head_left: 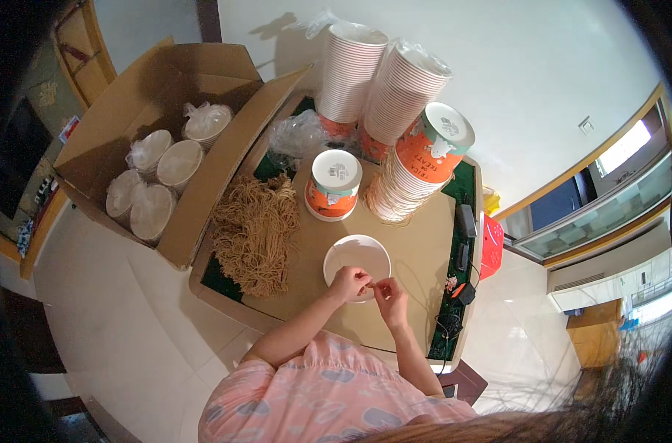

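An open white paper bucket (356, 254) stands on the board in front of me, its inside facing up. Over its near rim, my left hand (351, 282) and my right hand (391, 301) meet with fingertips pinched together. Between them is a small bit of brown twine (371, 286), mostly hidden by the fingers. Just beyond sits an upside-down orange paper bucket (333, 190) with a white base. To the left lies a large bundle of loose brown twine (256, 235). A leaning stack of printed buckets (427, 159), with twine loops hanging off it, stands at the back right.
Two tall bucket stacks in plastic, a left one (352, 74) and a right one (404, 92), stand by the wall. An open cardboard box (225, 162) holds several wrapped stacks. Crumpled plastic (297, 134) lies behind the twine. Cables (450, 325) and a red stool (492, 247) are right.
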A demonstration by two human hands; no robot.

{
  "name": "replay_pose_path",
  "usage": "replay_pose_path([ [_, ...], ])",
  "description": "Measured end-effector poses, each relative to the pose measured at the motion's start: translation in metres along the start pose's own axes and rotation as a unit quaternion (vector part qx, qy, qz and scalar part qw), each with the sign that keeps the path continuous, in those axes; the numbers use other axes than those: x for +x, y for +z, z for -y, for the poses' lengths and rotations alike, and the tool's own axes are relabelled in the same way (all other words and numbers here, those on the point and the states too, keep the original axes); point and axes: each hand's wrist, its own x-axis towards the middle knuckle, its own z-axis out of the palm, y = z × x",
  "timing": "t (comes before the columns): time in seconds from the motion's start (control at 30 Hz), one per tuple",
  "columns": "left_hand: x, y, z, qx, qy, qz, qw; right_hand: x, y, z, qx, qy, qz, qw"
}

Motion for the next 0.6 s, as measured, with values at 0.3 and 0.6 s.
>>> replay_pose_path([
  [0.3, 0.0021, 0.0002, 0.0073, -0.001, 0.004, -0.013, 1.0, -0.0009, 0.0016, 0.0023, 0.035, -0.008, -0.001, 0.999],
  [0.6, -0.0021, 0.0031, -0.0017, -0.019, -0.011, 0.009, 1.0, -0.0034, 0.0007, -0.0027, 0.029, 0.002, 0.002, 1.0],
])
